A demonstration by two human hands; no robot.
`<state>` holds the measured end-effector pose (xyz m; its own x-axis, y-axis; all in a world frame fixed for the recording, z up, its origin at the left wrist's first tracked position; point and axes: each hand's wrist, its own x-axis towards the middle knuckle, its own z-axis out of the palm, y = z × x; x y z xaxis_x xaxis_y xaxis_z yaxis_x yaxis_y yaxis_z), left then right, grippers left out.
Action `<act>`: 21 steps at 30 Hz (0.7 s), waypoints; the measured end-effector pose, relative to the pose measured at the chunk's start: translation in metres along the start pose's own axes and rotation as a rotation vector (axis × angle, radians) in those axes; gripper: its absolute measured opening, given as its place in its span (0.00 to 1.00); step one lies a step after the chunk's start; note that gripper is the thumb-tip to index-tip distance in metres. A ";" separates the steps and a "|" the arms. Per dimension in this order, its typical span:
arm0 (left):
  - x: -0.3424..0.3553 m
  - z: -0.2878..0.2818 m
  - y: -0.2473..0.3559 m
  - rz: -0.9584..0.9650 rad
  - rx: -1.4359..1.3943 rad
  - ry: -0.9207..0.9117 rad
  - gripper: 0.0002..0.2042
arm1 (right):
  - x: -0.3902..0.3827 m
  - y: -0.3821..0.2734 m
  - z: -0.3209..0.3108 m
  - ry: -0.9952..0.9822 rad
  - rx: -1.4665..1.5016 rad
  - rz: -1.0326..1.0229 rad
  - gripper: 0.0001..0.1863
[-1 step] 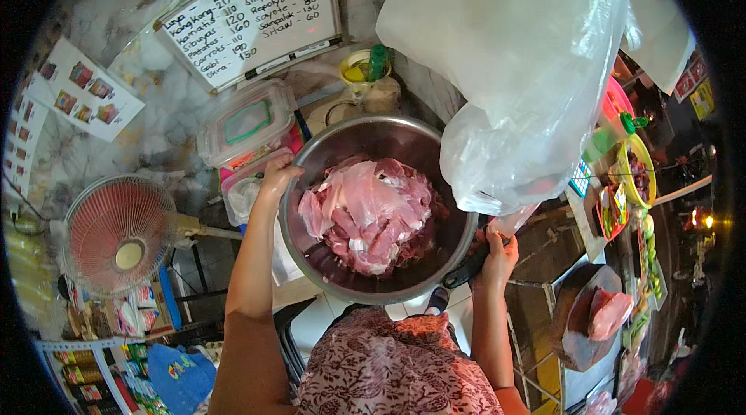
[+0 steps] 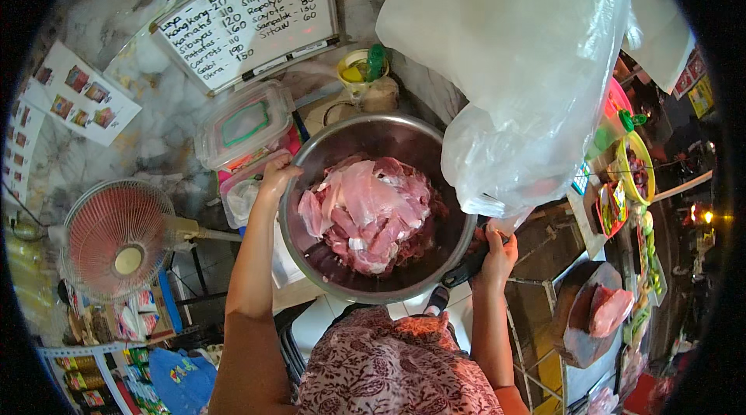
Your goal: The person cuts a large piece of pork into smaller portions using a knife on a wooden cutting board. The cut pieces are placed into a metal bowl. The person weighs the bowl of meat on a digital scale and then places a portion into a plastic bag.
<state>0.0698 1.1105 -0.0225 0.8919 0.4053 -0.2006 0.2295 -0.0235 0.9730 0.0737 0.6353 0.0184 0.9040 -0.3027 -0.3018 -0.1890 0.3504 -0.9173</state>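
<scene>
The rim of the steel basin (image 2: 408,141), heaped with raw meat (image 2: 373,217), is clasped at ten o'clock by the left hand (image 2: 278,176), the forearm being stretched upward. At four o'clock the right hand (image 2: 497,257) is curled beside a dark object; what is pinched cannot be told. The rim at two o'clock is covered by a plastic bag (image 2: 513,65). Beyond, a chopping block (image 2: 573,322) is seen at four, a fan (image 2: 116,236) at nine.

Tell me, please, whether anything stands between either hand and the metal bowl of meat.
Nothing visible blocks the left hand, which grips the bowl. Something dark shows between the right hand and the bowl; whether the hand holds it is unclear.
</scene>
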 end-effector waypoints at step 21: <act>-0.055 -0.010 0.092 0.360 0.532 0.201 0.10 | -0.006 -0.004 -0.136 0.008 0.091 0.202 0.10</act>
<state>0.0380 1.0951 0.0788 0.8705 0.4490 0.2013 0.1379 -0.6152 0.7762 0.0171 0.5153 -0.0109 0.8481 -0.2249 -0.4796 -0.3305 0.4829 -0.8109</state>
